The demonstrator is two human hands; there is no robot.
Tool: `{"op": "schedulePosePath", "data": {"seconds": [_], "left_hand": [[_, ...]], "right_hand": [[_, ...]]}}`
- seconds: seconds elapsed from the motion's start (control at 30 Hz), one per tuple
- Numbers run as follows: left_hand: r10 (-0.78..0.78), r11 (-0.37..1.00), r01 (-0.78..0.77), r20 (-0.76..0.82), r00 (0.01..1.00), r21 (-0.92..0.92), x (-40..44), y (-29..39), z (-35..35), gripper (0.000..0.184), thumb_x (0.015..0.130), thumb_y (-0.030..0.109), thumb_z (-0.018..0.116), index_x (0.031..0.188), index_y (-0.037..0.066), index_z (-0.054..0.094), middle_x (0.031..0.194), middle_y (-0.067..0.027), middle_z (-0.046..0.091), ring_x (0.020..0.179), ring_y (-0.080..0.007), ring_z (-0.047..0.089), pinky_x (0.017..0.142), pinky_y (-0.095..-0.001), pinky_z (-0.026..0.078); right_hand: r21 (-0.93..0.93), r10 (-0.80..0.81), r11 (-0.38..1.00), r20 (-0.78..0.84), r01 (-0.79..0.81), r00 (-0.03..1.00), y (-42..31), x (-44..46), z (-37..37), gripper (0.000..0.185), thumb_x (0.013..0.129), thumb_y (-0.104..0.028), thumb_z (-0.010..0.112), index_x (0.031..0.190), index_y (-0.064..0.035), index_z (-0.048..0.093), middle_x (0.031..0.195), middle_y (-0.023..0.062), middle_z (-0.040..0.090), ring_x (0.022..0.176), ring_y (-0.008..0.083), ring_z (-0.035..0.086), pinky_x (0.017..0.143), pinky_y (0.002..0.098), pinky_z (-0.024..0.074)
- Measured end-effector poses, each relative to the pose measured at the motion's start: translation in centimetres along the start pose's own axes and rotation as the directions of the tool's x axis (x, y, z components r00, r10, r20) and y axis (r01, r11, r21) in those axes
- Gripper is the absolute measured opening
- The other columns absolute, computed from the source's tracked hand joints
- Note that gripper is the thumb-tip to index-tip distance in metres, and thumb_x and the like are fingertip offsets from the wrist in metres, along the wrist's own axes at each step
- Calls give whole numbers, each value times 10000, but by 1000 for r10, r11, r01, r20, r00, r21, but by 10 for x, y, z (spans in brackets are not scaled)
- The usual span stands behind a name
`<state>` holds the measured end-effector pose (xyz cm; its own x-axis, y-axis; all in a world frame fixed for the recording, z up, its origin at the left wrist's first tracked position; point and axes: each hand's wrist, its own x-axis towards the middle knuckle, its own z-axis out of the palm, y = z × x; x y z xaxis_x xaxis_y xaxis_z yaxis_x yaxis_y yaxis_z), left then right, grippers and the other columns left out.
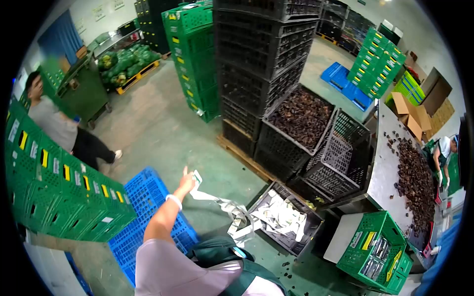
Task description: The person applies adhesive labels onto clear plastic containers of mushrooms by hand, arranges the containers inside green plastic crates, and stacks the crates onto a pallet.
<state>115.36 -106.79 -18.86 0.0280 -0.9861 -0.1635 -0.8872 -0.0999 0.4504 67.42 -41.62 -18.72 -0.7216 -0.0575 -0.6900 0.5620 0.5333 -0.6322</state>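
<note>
My left hand (186,183) reaches forward at the centre, with a white band round the wrist. It is closed on one end of a strip of white labels (210,197), and one finger points outward. From my hand the strip trails down to the right, into a loose tangle by a black crate (311,231). A heap of white paper strips (280,215) lies inside that crate, on the floor. My right hand is out of view.
A blue pallet (148,185) and stacked green crates (69,182) stand left, where a person (54,123) walks. Ahead rise black crates (264,54), one full of dark pieces (302,118). More lie on a metal table (382,170) at right, near another person (442,155).
</note>
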Motion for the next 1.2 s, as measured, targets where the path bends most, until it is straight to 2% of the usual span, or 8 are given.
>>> {"op": "schedulePosePath", "data": {"seconds": [0.1, 0.17, 0.23, 0.3, 0.43, 0.5, 0.83, 1.2], "left_hand": [[104, 961, -175, 304, 947, 216, 2, -3, -37, 291, 763, 136, 592, 1037, 41, 598, 1260, -194, 487, 1044, -302, 570, 838, -380, 479], [86, 996, -59, 855, 511, -65, -11, 20, -38, 347, 772, 182, 617, 1103, 80, 593, 1069, -69, 630, 946, -151, 588, 763, -332, 486], [353, 925, -5, 854, 383, -380, -36, 53, -17, 465, 805, 159, 593, 1245, 65, 478, 1058, -19, 603, 897, -122, 557, 784, -314, 473], [524, 698, 152, 644, 557, -700, -39, 41, 33, 412, 827, 105, 559, 1222, 23, 473, 1060, -49, 598, 895, -145, 574, 774, -311, 482], [159, 446, 430, 542, 825, -785, -42, -14, 67, 309, 840, 41, 512, 1146, 5, 502, 1036, -105, 611, 895, -197, 615, 761, -319, 510], [80, 478, 429, 525, 848, -766, -45, -61, 93, 306, 843, 49, 505, 1146, 11, 500, 1009, -109, 619, 887, -203, 619, 766, -333, 516], [11, 647, 636, 839, 544, -420, -149, -40, 144, 232, 867, 98, 535, 1086, 21, 530, 925, -77, 622, 790, -190, 623, 690, -339, 512], [134, 887, 234, 706, 695, -399, -228, 191, 170, 454, 770, -123, 479, 1199, 23, 455, 1090, -118, 576, 959, -200, 580, 787, -329, 495]], "right_hand": [[-80, -73, 994, 80, 79, 994, -21, 22, -4, 519, 794, -397, 654, 1202, -125, 483, 1014, 143, 600, 875, 293, 566, 798, 373, 448], [-111, -121, 984, 163, 140, 979, -27, 31, 14, 574, 786, -410, 667, 1250, -132, 475, 1061, 154, 607, 923, 312, 576, 845, 383, 458], [-120, -160, 973, 254, 195, 954, -20, 30, 49, 497, 803, -365, 650, 1201, -117, 487, 975, 124, 584, 842, 271, 555, 764, 355, 445], [-137, -210, 951, 371, 277, 904, -10, 18, 77, 193, 865, -209, 578, 981, -61, 536, 646, 18, 508, 525, 117, 475, 451, 256, 388], [-556, -286, 631, 482, 541, 828, -7, -64, 97, 317, 842, -162, 608, 1127, -35, 551, 834, 70, 606, 700, 138, 568, 624, 288, 506], [-497, -208, 772, 390, 396, 897, 5, -109, 97, 301, 845, -154, 607, 1123, -51, 555, 858, 76, 616, 721, 145, 581, 644, 287, 510], [-606, 282, 770, 39, -201, 959, 93, -196, 50, 321, 826, -224, 651, 1067, -22, 589, 862, 97, 649, 705, 172, 617, 600, 292, 500], [255, 31, 967, -79, -10, 996, 134, -32, -47, 301, 888, -243, 544, 1129, -62, 538, 845, 76, 626, 714, 132, 602, 613, 276, 476]]}}
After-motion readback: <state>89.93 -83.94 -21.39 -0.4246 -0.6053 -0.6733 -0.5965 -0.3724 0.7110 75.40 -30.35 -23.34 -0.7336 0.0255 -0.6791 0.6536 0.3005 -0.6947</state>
